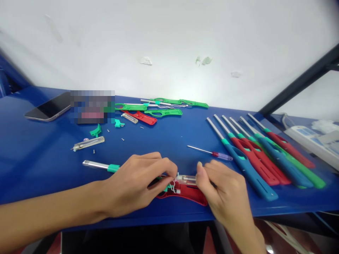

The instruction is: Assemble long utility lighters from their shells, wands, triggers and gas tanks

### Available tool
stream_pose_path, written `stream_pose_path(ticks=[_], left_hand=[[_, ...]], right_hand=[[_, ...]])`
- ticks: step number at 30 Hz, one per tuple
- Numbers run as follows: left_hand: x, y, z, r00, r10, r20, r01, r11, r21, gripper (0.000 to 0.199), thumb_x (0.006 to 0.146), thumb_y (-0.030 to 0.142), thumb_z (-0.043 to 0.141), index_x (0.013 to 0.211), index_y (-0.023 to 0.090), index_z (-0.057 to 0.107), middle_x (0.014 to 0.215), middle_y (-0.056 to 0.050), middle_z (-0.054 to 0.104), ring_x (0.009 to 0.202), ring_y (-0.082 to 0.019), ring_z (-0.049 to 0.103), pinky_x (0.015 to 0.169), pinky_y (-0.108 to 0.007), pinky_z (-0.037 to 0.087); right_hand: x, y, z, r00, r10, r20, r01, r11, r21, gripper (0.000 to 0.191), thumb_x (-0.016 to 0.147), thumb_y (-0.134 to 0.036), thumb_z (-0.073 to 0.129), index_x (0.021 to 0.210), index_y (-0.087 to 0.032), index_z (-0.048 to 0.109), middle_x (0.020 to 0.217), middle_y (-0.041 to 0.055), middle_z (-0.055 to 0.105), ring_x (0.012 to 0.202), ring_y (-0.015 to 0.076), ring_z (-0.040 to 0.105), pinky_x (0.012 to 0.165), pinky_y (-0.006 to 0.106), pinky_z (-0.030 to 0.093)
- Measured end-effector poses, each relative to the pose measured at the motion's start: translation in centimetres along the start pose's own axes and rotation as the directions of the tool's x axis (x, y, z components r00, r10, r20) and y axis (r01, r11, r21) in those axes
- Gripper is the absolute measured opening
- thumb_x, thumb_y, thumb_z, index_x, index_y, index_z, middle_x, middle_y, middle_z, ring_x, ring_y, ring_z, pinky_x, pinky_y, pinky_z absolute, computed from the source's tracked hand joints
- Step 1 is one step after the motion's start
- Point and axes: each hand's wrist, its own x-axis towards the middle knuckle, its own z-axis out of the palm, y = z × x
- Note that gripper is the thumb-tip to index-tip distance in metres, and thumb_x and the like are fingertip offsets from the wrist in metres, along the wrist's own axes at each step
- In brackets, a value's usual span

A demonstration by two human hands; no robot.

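Observation:
An opened red lighter shell (189,195) lies near the front edge of the table, its metal barrel (95,164) with a green collar (113,168) pointing left. My left hand (143,181) rests across the lighter, thumb and forefinger pinched around a thin white tube (174,186) beside the clear fuel tank (186,179). At the other end of that tank, my right hand (225,187) is closed, its thumb and fingers gripping it above the shell. Part of the green trigger (166,188) shows under my left fingers. The lighter's middle is hidden by my left hand.
Several assembled long lighters (254,165) lie at right. A screwdriver (212,153) sits behind my right hand. Green shell halves (164,112), a loose fuel tank (90,143), green triggers (96,130) and small screws (94,151) are scattered behind my left hand. A phone (50,107) lies back left.

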Motion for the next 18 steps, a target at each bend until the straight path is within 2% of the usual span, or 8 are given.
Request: stream_pose_path(ticks=[18], left_hand=[[0.12,0.14,-0.1,1.0,0.006,0.01,-0.006,1.0,0.004,0.019,0.1,0.004,0.06,0.103,0.023,0.058,0.089,0.008,0.07,0.072,-0.009,0.054,0.068,-0.02,0.043]], right_hand=[[0.03,0.12,0.19,1.0,-0.023,0.009,0.023,0.999,-0.03,0.049,0.106,-0.016,0.054,0.061,-0.021,0.037,0.057,-0.0054,0.037,0.052,0.0095,0.036,0.054,0.029,0.03]])
